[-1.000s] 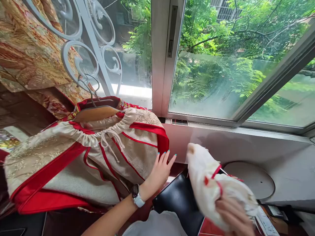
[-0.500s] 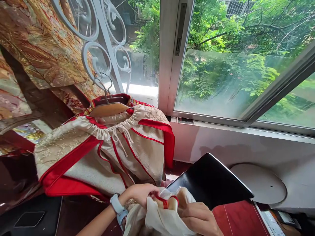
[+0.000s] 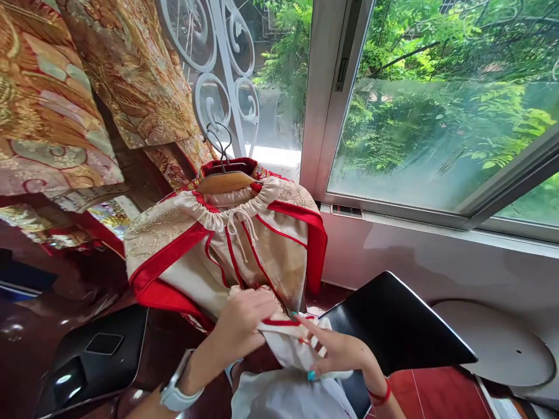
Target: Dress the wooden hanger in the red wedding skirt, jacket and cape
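Observation:
My left hand [image 3: 244,323], with a pale watch [image 3: 177,393] on its wrist, is closed on the gathered edge of a cream garment [image 3: 279,343] trimmed in red. My right hand [image 3: 334,352] lies against the other side of this garment, fingers and thumb apart, with a red band [image 3: 381,394] at the wrist. The cloth hangs in folds above my lap, and its lower part is hard to make out. Just beyond my hands hangs a cream cape [image 3: 279,244] with red borders and a tied cord, on a wooden hanger [image 3: 227,182].
A black panel-like object [image 3: 393,326] leans at the right, near a round pale board [image 3: 493,343]. On the left rests a dark case [image 3: 113,361]. A phone [image 3: 347,210] lies on the window sill. Patterned gold curtains [image 3: 126,70] hang at the upper left.
My left hand has risen and moved left with the garment's edge. My right hand has gone from a closed grip to spread fingers, and more red trim shows stretched between them. The view has shifted left.

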Available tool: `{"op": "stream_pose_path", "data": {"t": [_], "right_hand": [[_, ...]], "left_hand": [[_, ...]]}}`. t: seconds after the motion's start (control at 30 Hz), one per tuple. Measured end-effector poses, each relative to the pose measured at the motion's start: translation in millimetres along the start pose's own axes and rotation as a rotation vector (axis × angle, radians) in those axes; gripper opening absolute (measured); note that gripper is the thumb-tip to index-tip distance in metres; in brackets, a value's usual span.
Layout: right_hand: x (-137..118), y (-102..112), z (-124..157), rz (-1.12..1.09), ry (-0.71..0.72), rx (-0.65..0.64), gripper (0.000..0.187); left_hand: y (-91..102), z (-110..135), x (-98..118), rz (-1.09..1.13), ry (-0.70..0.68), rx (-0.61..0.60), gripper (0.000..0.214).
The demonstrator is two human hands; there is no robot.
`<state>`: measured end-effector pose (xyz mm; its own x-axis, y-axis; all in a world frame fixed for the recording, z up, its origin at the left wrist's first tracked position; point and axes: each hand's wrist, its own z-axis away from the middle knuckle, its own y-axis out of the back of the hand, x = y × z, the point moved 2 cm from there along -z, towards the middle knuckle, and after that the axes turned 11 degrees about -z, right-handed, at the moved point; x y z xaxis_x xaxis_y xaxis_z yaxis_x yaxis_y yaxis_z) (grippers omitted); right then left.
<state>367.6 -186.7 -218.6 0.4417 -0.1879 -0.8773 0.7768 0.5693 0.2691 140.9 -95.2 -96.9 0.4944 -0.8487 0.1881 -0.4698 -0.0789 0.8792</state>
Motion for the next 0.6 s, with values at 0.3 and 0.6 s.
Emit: {"op": "stream_pose_path", "data": {"t": [0.3,0.6], "right_hand": [[-17,-1,-51,0.006,0.332,0.303,0.033],[17,49,-56,0.222,0.336,0.728,0.024]], "left_hand": [[44.7,-7,30,-0.335,-0.338,0.306,0.033],[5.0,12,-61,-0.728,-0.380,-0.070,0.028]]}}
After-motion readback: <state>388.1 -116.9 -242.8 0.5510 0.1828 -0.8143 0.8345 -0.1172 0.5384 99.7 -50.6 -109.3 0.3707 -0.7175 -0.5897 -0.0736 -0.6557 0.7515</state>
